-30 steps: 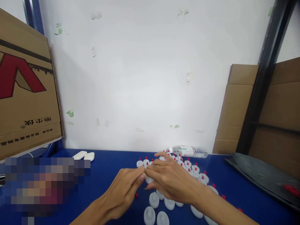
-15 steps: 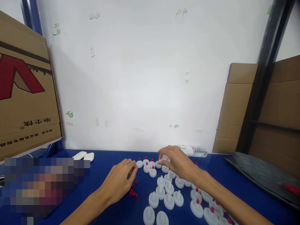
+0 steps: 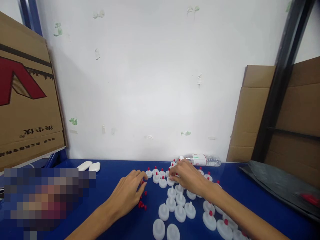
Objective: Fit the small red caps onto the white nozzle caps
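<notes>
Low over the blue table, my left hand (image 3: 127, 190) curls its fingers and thumb around small red caps, partly hidden by the fingers. More red caps (image 3: 141, 205) lie loose just below its fingertips. My right hand (image 3: 187, 176) has its fingertips closed on a white nozzle cap (image 3: 170, 181), which rests on the table at the end of a row. Several white nozzle caps with red tips (image 3: 162, 182) stand left of it. Nearer to me are white nozzle caps without red tips (image 3: 180, 213). My right forearm hides part of the group on the right.
A clear plastic bottle (image 3: 200, 160) lies along the wall. Two white objects (image 3: 94, 167) sit at the back left. Cardboard boxes (image 3: 30, 100) flank the left side, with flat cardboard (image 3: 252, 113) and a dark plastic bag (image 3: 277, 183) at the right.
My right hand has come down and slightly nearer, bringing the white nozzle cap from above the row onto the table. My left thumb and fingers have parted a little, showing red between them.
</notes>
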The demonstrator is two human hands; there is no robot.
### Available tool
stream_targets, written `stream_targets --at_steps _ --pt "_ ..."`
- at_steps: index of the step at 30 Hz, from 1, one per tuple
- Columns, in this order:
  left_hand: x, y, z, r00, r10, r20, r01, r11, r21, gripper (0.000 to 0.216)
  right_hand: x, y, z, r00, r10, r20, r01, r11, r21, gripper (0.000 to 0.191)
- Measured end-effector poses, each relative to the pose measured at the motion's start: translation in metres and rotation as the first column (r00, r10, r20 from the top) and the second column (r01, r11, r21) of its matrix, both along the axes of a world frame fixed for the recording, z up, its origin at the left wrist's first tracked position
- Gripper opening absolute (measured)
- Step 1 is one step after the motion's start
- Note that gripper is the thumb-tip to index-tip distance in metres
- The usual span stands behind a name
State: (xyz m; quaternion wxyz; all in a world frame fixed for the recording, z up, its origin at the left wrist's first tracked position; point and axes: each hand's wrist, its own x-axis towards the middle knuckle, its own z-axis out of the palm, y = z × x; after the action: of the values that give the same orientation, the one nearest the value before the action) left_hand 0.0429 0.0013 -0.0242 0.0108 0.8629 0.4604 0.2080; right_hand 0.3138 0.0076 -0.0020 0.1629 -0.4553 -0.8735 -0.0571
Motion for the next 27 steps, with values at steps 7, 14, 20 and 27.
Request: stream_targets --at_steps 7,14,20,27 --pt "-0.001 0.001 0.0 0.999 0.041 -0.025 -0.042 0.999 -0.025 0.022 0.004 -0.006 0.012 0.999 -0.036 0.025 0.035 0.999 0.005 0.032" --pt "-0.004 0.001 -0.001 0.995 0.082 -0.06 -0.085 0.995 -0.051 0.023 0.015 -0.014 0.018 0.992 -0.014 0.122 0.027 0.994 -0.109 0.055" --pt "-0.003 0.001 -0.003 0.994 0.079 -0.077 -0.084 0.995 -0.061 0.036 0.011 -0.016 0.004 0.988 -0.019 0.151 0.041 0.99 -0.139 0.061" --pt "-0.001 -0.006 0.009 0.997 0.081 -0.005 -0.081 0.996 -0.035 0.047 0.003 -0.019 0.027 0.995 -0.065 0.075 0.068 0.997 -0.041 0.057"
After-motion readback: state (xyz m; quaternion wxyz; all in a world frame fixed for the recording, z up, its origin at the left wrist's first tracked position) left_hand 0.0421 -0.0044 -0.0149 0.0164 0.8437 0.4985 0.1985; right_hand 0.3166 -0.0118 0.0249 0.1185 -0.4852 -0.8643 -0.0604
